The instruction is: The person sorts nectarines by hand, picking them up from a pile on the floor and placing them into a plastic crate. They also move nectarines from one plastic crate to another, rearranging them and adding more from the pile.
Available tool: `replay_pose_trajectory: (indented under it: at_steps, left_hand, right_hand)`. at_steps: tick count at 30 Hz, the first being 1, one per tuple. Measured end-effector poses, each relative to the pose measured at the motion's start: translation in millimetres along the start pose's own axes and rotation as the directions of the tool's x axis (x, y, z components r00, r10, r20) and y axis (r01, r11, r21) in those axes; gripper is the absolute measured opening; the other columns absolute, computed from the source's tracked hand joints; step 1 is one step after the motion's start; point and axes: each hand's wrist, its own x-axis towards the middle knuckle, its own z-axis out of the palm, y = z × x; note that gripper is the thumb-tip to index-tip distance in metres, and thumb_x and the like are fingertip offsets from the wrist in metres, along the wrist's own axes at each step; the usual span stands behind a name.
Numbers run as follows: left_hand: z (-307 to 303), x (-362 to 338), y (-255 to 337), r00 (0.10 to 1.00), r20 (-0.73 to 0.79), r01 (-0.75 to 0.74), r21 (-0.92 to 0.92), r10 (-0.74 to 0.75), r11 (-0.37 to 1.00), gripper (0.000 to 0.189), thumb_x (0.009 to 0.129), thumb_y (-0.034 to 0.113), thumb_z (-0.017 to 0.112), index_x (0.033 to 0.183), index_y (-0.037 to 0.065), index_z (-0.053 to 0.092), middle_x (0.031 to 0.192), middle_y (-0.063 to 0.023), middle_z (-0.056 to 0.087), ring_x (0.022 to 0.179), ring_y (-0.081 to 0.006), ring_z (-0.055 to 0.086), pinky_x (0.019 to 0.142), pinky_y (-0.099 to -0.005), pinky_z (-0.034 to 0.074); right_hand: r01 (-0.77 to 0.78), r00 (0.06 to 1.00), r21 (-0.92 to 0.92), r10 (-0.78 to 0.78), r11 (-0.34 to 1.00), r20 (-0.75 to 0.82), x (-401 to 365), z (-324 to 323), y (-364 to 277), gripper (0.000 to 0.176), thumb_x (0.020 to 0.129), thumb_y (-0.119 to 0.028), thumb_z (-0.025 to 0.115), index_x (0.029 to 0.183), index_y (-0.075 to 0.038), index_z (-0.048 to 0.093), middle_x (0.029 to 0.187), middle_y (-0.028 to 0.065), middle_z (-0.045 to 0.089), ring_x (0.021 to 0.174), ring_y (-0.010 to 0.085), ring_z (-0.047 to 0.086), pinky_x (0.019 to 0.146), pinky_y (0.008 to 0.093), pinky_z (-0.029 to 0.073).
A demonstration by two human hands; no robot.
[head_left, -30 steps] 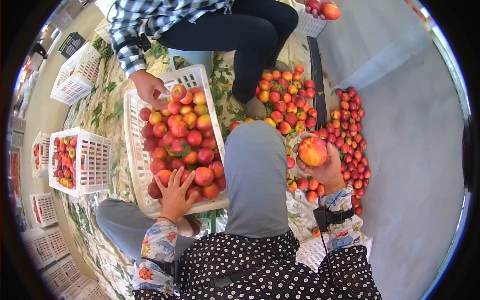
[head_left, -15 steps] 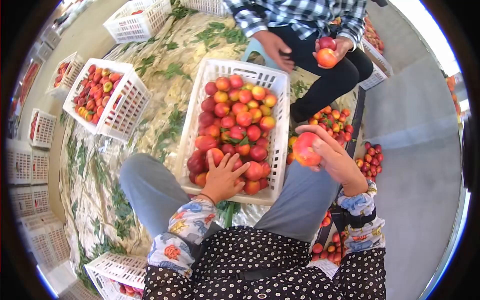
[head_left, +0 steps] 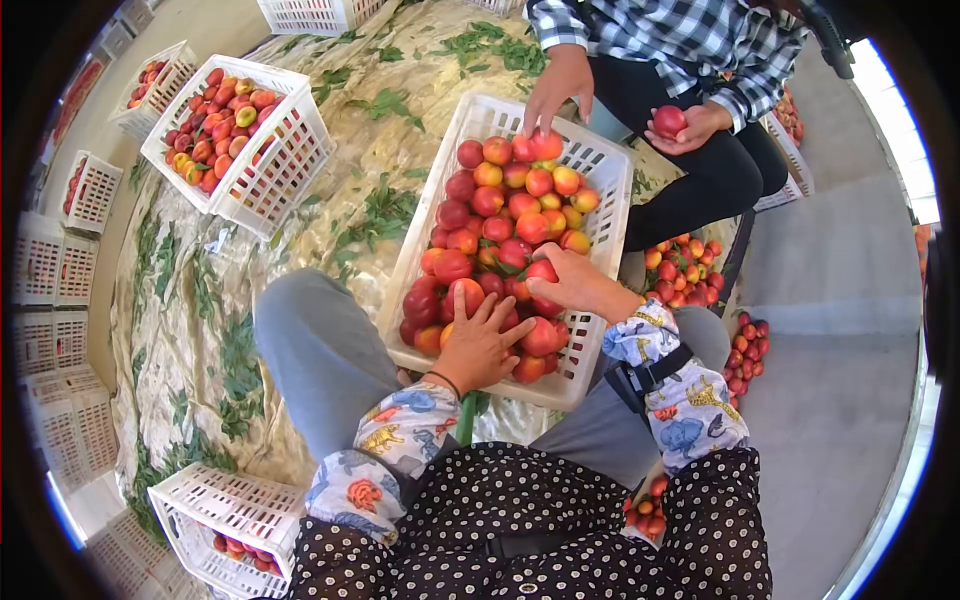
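Observation:
A white slatted plastic crate [head_left: 410, 270] full of red and yellow nectarines [head_left: 497, 200] stands between my knees. My left hand [head_left: 477, 350] lies with fingers spread on the fruit at the near end, touching a large nectarine [head_left: 466, 297] at its fingertips. Over the crate's right side, my right hand [head_left: 582, 284] is closed around a red nectarine [head_left: 543, 271] among the others; its fingertips are partly hidden. At the far end a co-worker's hand [head_left: 560, 85] reaches down onto the fruit. The co-worker's other hand [head_left: 702, 122] holds a dark red nectarine [head_left: 669, 122].
Another full crate [head_left: 270, 150] stands at the left, with stacked crates [head_left: 55, 260] beyond. A crate [head_left: 225, 510] sits near my left side. Loose nectarines [head_left: 690, 270] lie at the right. Green leaves [head_left: 385, 215] litter the ground sheet [head_left: 340, 190].
My right hand has moved from beside the crate into it with the nectarine. My left hand stays on the fruit. A co-worker's hand has come over the crate's far end. The view has shifted.

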Motion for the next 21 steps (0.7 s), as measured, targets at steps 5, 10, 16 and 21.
replay_pose_trajectory:
  at_steps: [5, 10, 16, 21]
  left_hand:
    - [-1.7, 0.5, 1.7, 1.0, -0.025, 0.002, -0.024, -0.003, 1.0, 0.068, 0.081, 0.047, 0.069, 0.145, 0.035, 0.051, 0.15, -0.0117, 0.044, 0.142, -0.0299, 0.04, 0.113, -0.0759, -0.003]
    - [-4.2, 0.7, 1.1, 0.999, -0.037, 0.01, -0.073, -0.013, 0.997, 0.066, 0.077, 0.042, 0.073, 0.141, 0.033, 0.056, 0.138, -0.0128, 0.049, 0.135, -0.0282, 0.043, 0.114, -0.0746, -0.002]
    - [-7.9, 1.5, 2.5, 0.999, -0.051, 0.004, -0.082, -0.009, 0.997, 0.064, 0.077, 0.039, 0.072, 0.139, 0.032, 0.057, 0.136, -0.0124, 0.05, 0.134, -0.0287, 0.044, 0.115, -0.0736, -0.001]
    - [-3.9, 1.0, 1.3, 0.997, -0.074, -0.005, -0.095, -0.002, 0.995, 0.062, 0.078, 0.037, 0.072, 0.139, 0.032, 0.057, 0.136, -0.0126, 0.05, 0.134, -0.029, 0.045, 0.115, -0.073, -0.001]
  right_hand:
    - [-0.126, 0.959, -0.25, 0.183, 0.96, 0.219, -1.7, 25.3, -8.2, 0.058, 0.096, -0.045, 0.054, 0.142, -0.01, 0.047, 0.115, 0.0285, 0.065, 0.11, 0.0425, 0.063, 0.097, 0.0491, 0.048]
    - [0.02, 0.998, -0.044, -0.018, 0.999, 0.057, 17.8, 25.2, 51.7, 0.038, 0.097, -0.031, 0.053, 0.124, -0.006, 0.062, 0.107, 0.0249, 0.067, 0.102, 0.0417, 0.065, 0.093, 0.0485, 0.051]
    - [-0.023, 0.923, -0.482, 0.203, 0.876, 0.326, 15.2, 31.0, 56.2, 0.043, 0.08, -0.028, 0.074, 0.114, -0.006, 0.059, 0.101, 0.0215, 0.068, 0.103, 0.0384, 0.066, 0.088, 0.0475, 0.053]
    - [-0.091, 0.942, -0.46, 0.225, 0.884, 0.247, 12.4, 29.7, 37.4, 0.06, 0.072, -0.036, 0.082, 0.115, -0.003, 0.056, 0.114, 0.0224, 0.063, 0.109, 0.04, 0.064, 0.089, 0.047, 0.054]
